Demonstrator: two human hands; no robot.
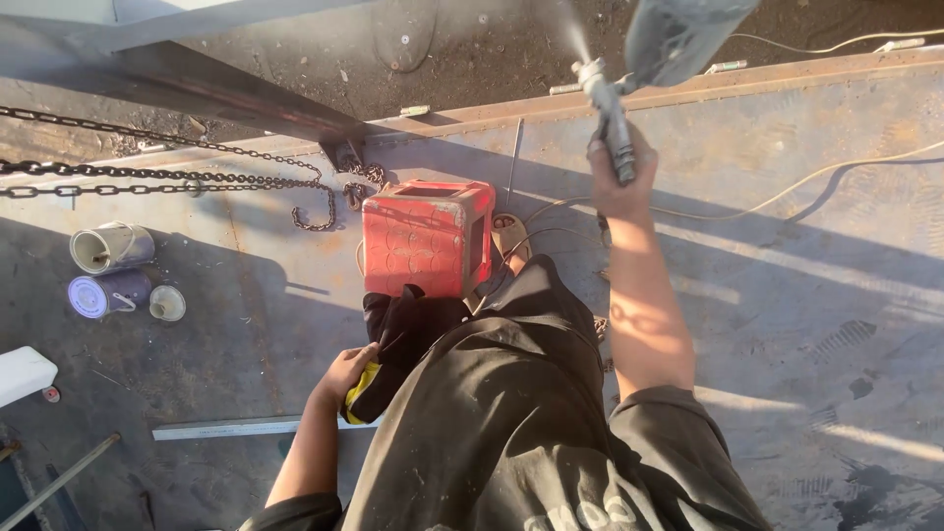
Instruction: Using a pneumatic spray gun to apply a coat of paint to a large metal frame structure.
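Observation:
My right hand (619,177) is raised and closed around the handle of a paint spray gun (612,108). Its grey cup (678,34) sits at the top of the view, and a fine mist leaves the nozzle toward the upper left. My left hand (344,372) hangs low at my side, gripping a black and yellow cloth or glove (398,344). I stand above a red plastic stool (425,236) on a rusty steel plate (787,295). My dark shirt fills the bottom middle of the view.
Heavy chains (167,175) with a hook run across the left. Two paint cans (108,248) and a lid lie at the left. A thin hose (787,197) crosses the plate on the right. A steel beam (197,84) slants at top left. A flat metal bar (226,428) lies below.

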